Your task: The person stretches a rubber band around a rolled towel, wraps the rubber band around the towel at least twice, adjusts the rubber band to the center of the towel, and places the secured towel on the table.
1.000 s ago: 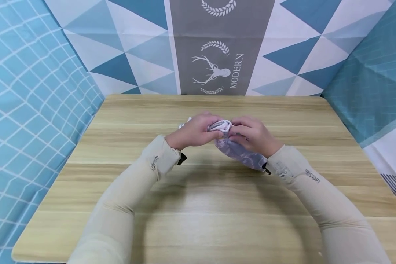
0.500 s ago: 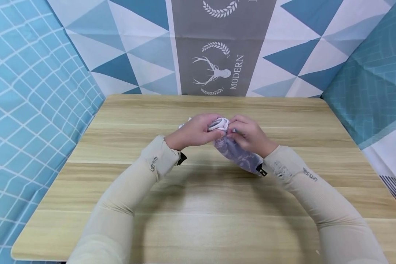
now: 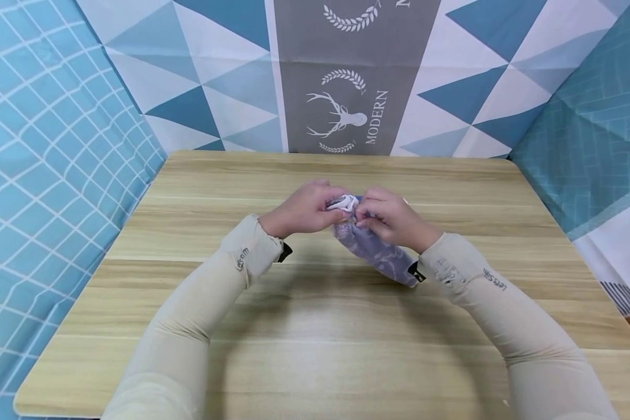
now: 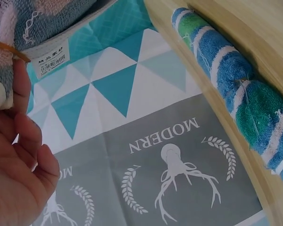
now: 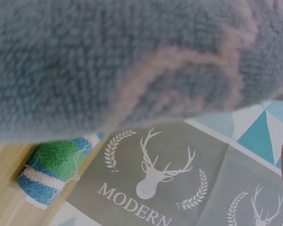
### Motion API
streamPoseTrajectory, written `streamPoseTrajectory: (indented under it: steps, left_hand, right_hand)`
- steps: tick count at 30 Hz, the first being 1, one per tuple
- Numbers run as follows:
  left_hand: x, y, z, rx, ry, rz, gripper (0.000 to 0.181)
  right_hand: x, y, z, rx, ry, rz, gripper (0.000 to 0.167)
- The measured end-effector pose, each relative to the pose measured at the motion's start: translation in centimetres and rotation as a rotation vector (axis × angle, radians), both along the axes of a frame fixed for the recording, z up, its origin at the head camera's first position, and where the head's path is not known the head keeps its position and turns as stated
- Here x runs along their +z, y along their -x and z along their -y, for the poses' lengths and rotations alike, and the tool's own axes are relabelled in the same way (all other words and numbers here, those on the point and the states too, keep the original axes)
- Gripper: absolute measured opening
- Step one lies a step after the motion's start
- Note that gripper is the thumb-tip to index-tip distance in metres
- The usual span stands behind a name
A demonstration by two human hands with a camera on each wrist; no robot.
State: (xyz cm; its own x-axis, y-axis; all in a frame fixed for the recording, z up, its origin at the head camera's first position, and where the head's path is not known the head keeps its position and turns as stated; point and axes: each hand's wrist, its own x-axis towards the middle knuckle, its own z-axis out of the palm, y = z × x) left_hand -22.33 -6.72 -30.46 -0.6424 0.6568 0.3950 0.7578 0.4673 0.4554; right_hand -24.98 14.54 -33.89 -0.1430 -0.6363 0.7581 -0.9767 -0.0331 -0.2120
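Observation:
A grey-purple towel [image 3: 373,251] with a pale pattern is rolled up, one end slanting down to the right. My left hand [image 3: 310,209] grips its upper end, thumb near the white rolled edge [image 3: 343,203]. Beside it, the curled fingers of my right hand [image 3: 391,216] pinch the towel at the same end; what lies between their tips is hidden. In the left wrist view, a brown rubber band [image 4: 10,51] lies across the towel close to the left fingers. The near side of the towel [image 5: 108,70] fills the top of the right wrist view.
Behind the hands a rolled blue, green and white striped towel [image 4: 259,108] lies on the wooden table [image 3: 315,350]. A patterned cloth with deer prints [image 3: 346,116] hangs at the table's back edge. Blue tiled cloth [image 3: 58,175] lines the left side.
The right hand has shifted slightly left along the towel's end. Both hands have tipped that end, so the white rolled edge shows less. The lower part of the towel shows more.

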Motion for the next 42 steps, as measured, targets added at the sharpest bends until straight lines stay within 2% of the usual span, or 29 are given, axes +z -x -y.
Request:
streamPoseTrajectory:
  steps: [4,8,14,17,21,23,25,27,29,31,33,35,37,39,42]
  left_hand:
    - [-0.1,0.3,0.3,0.065,-0.076,0.027,0.017]
    - [0.1,0.7,0.9,0.146,-0.140,0.082,0.010]
    - [0.0,1.1,1.3,0.281,-0.131,0.144,0.013]
    - [-0.3,1.2,1.1,0.296,-0.128,0.103,0.017]
    - [-0.4,1.5,0.6,0.263,-0.119,0.022,0.020]
    - [-0.3,1.4,0.3,0.253,-0.126,0.012,0.021]
    - [-0.1,1.2,-0.1,0.248,-0.127,0.004,0.021]
    - [0.0,1.0,-0.4,0.251,-0.112,-0.013,0.021]
    - [0.4,0.8,-0.8,0.257,-0.092,-0.033,0.019]
    - [0.7,0.6,-1.3,0.271,-0.063,-0.045,0.018]
    - [1.0,0.6,-1.8,0.291,-0.053,-0.037,0.020]
    - [1.3,0.7,-2.2,0.307,-0.048,-0.014,0.021]
    - [1.7,0.7,-2.2,0.325,-0.062,0.040,0.021]
    - [1.9,0.7,-1.9,0.332,-0.083,0.113,0.019]
    - [2.0,0.9,-1.1,0.314,-0.124,0.235,0.013]
  right_hand:
    - [-0.1,-0.1,-0.2,-0.024,-0.027,-0.057,0.035]
    - [-0.5,-0.4,-0.6,-0.043,-0.079,-0.084,0.019]
    - [-1.2,-1.4,-0.9,-0.093,-0.219,-0.105,0.019]
    - [-1.3,-2.4,-0.7,-0.070,-0.299,-0.096,0.016]
    - [-0.8,-3.1,0.1,-0.074,-0.281,-0.058,0.014]
    - [-0.3,-3.2,0.4,-0.127,-0.257,-0.010,0.015]
    - [0.3,-3.4,0.7,-0.223,-0.259,0.069,0.016]
    - [0.8,-3.8,1.1,-0.356,-0.280,0.161,0.015]
    - [1.3,-4.2,1.7,-0.503,-0.292,0.178,0.017]
    - [1.6,-4.7,2.5,-0.607,-0.282,0.087,0.022]
    - [1.7,-5.0,3.3,-0.674,-0.264,-0.099,0.025]
    - [1.4,-5.2,3.9,-0.691,-0.253,-0.306,0.023]
    - [1.0,-5.3,4.4,-0.685,-0.269,-0.467,0.020]
    - [0.3,-5.3,4.4,-0.655,-0.298,-0.544,0.016]
    - [-0.8,-5.0,3.4,-0.620,-0.342,-0.565,0.017]
